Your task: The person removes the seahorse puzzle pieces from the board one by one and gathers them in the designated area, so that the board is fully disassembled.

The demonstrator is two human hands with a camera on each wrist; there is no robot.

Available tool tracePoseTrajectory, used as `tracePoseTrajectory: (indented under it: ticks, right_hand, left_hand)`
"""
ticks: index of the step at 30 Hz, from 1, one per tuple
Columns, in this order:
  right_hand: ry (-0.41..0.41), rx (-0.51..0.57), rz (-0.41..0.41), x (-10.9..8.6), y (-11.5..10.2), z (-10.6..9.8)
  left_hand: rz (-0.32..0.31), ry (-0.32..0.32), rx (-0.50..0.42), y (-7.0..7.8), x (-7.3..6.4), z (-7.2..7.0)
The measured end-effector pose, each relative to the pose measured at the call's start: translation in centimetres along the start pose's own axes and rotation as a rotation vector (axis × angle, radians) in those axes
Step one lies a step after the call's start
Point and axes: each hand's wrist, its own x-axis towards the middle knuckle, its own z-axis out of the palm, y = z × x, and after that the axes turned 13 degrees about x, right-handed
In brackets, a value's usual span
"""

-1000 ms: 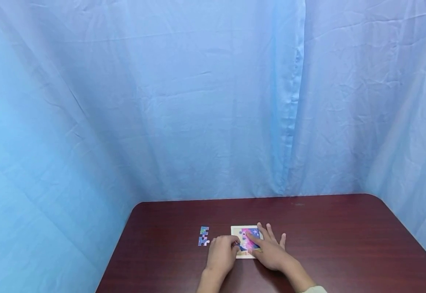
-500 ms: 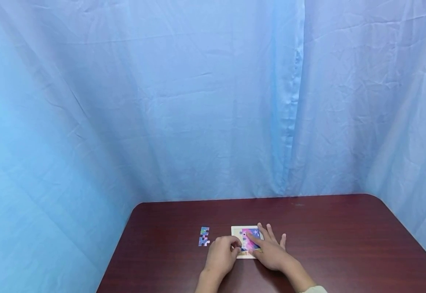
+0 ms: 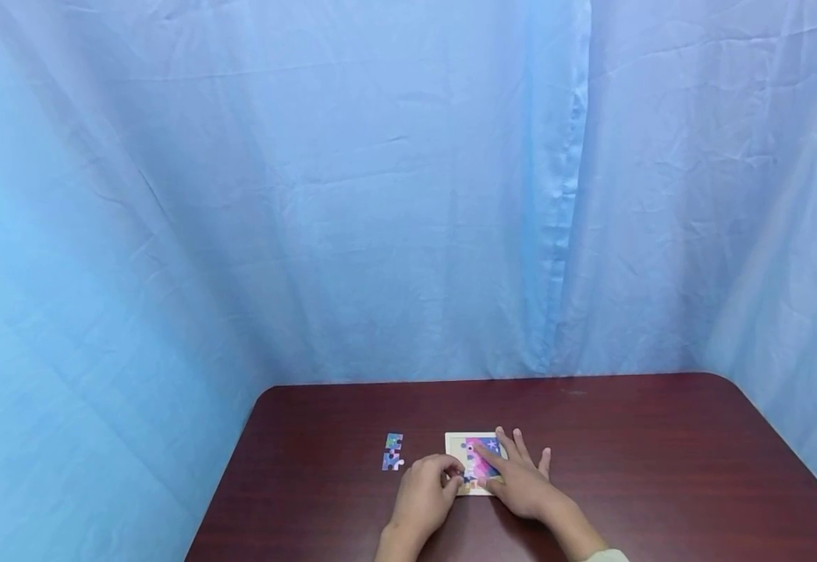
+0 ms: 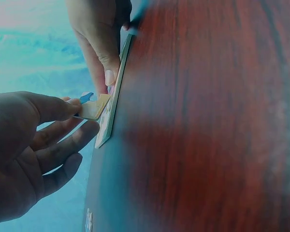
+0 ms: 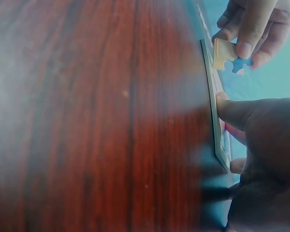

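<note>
A pale square puzzle frame (image 3: 471,435) lies on the table, partly filled with a pink and blue picture. My left hand (image 3: 424,492) pinches a tan and blue puzzle piece (image 5: 224,51) between thumb and fingers at the frame's near left corner. In the left wrist view this piece (image 4: 94,110) is tilted, with one corner by the frame; contact is hard to tell. My right hand (image 3: 522,482) is spread over the frame's right side, fingers straight, thumb and a finger resting on the picture. Its palm hides part of the frame.
Left of the frame lie loose blue and pink puzzle pieces (image 3: 392,452), close together. The dark red wooden table (image 3: 633,445) has rounded far corners. Blue curtains (image 3: 394,234) hang behind it and along both sides.
My left hand's fingertips have shifted slightly while holding the puzzle piece by the frame's near left corner. My right hand stays in place on the frame.
</note>
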Motion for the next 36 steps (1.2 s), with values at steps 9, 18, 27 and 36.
tracePoseTrajectory:
  ticks: [9,18,27,36]
  right_hand:
    - [0.071,-0.028,-0.079,0.8,2.5,1.4]
    - [0.040,-0.029,-0.055,0.7,2.2,1.3]
    - [0.014,0.022,-0.047,0.1,1.2,0.6]
    - [0.032,-0.020,-0.044,0.5,1.9,1.1]
  left_hand:
    - [-0.015,-0.020,0.012,-0.3,-0.6,0.0]
    - [-0.033,-0.023,-0.013,-0.9,-1.2,-0.3]
    - [-0.078,-0.012,-0.009,-1.9,-1.6,-0.9]
    - [-0.135,0.004,0.007,-3.4,-1.8,-1.5]
